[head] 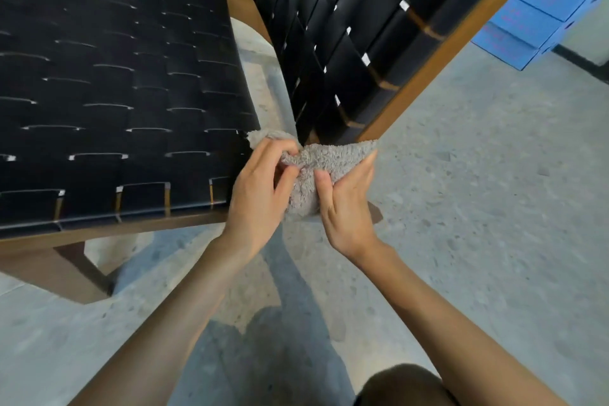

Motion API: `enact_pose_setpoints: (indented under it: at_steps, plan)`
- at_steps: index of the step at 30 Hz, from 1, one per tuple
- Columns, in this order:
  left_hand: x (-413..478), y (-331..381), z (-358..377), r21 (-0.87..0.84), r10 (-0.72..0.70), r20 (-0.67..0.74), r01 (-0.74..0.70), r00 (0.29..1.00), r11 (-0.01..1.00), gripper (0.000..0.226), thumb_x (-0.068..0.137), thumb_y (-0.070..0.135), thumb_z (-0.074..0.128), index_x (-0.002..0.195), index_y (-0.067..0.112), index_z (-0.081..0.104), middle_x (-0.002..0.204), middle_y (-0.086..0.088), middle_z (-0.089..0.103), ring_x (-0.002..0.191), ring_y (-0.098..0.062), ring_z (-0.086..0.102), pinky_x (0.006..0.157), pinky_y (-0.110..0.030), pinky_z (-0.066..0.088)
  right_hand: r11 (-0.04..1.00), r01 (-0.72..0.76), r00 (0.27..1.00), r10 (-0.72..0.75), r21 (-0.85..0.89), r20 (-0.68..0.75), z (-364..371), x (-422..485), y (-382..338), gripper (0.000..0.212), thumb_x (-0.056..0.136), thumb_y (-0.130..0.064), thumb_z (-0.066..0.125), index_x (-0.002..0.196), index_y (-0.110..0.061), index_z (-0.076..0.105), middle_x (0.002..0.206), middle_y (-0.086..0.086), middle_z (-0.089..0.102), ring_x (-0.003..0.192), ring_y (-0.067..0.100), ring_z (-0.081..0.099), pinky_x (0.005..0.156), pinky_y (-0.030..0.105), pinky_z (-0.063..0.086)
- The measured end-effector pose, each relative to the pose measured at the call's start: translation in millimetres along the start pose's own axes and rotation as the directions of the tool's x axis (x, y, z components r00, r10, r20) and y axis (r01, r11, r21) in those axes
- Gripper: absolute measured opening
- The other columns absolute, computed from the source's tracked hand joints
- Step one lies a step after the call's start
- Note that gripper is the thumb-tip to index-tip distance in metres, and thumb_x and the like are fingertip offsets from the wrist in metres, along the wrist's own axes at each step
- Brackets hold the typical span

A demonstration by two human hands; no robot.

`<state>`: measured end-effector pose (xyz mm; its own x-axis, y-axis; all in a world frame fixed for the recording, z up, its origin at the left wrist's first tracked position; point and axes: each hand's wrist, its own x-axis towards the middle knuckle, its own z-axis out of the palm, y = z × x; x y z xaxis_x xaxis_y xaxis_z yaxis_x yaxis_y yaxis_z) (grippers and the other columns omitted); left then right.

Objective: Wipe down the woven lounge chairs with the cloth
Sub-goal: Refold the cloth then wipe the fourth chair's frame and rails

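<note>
"While I hold the cloth (324, 163) up in both hands, neither chair is getting wiped. It touches neither one."

"Where is it, then?"

"In the air over the floor (494, 208), in the gap between the two chairs. It's just off the front right corner of the left chair (115, 76) and just below the bottom edge of the right chair (362, 26). My left hand (260, 194) pinches a bunched fold at the cloth's left end, fingers curled over it. My right hand (346, 208) grips the right end, thumb pressed on the near face and fingers behind."

"So how much is done?"

"I can't read that off the weave. Both chairs are black webbing on wooden frames (138, 226), and I see no damp streak, dust line or other mark to tell wiped from unwiped. My guess is that I'm folding or turning the cloth to a fresh face, so this is readying, not wiping. To be safe, I'd count the left seat and the right chair's woven panel as both left to do, along with the wood around them."

"Any bucket or basin for rinsing?"

"None in view. The only containers are the blue boxes (540, 6), stacked past the far right edge of the right chair. They're shut, so I can't tell what's in them."
</note>
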<state>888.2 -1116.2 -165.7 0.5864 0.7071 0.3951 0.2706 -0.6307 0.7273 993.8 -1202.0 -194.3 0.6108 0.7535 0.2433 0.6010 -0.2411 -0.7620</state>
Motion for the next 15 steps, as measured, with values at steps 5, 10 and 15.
enact_pose_setpoints:
  at_steps: [5, 10, 15]
  plan:
    - [-15, -6, 3, 0.237, 0.002, -0.013, 0.001, 1.000, 0.972, 0.019, 0.095, 0.014, 0.054, 0.113, 0.014, 0.057, 0.114, 0.001, 0.059, 0.097, -0.022, 0.058, 0.085, -0.038, 0.046, 0.998, 0.057, 0.996, -0.057, -0.005, 0.068, 20, -8, 27, 0.078, 0.094, -0.059, 0.029, 0.146, -0.003, 0.012, 0.135, -0.006, 0.019, 0.127, 0.009, 0.020, 0.106, 0.008, 0.005]
    - [-26, -4, 6, 0.280, 0.066, -0.042, -0.051, 0.997, 0.959, 0.017, 0.095, 0.009, 0.053, 0.111, 0.010, 0.057, 0.110, -0.003, 0.059, 0.093, -0.019, 0.055, 0.083, -0.028, 0.037, 0.994, 0.066, 0.995, -0.059, -0.090, 0.087, 14, -10, 28, 0.061, 0.098, -0.038, 0.042, 0.143, -0.003, 0.020, 0.126, -0.002, 0.029, 0.115, 0.009, 0.028, 0.101, 0.015, 0.018]
    - [-61, -19, 22, 0.399, 0.300, 0.112, -0.320, 0.947, 0.860, 0.018, 0.084, 0.010, 0.060, 0.102, 0.013, 0.061, 0.101, -0.002, 0.060, 0.096, -0.020, 0.053, 0.081, -0.033, 0.044, 0.767, 0.268, 0.954, -0.126, -0.582, 0.273, 7, -17, 52, 0.048, 0.097, -0.015, 0.008, 0.126, 0.003, 0.042, 0.111, 0.018, 0.046, 0.101, 0.033, 0.040, 0.101, 0.048, 0.034]
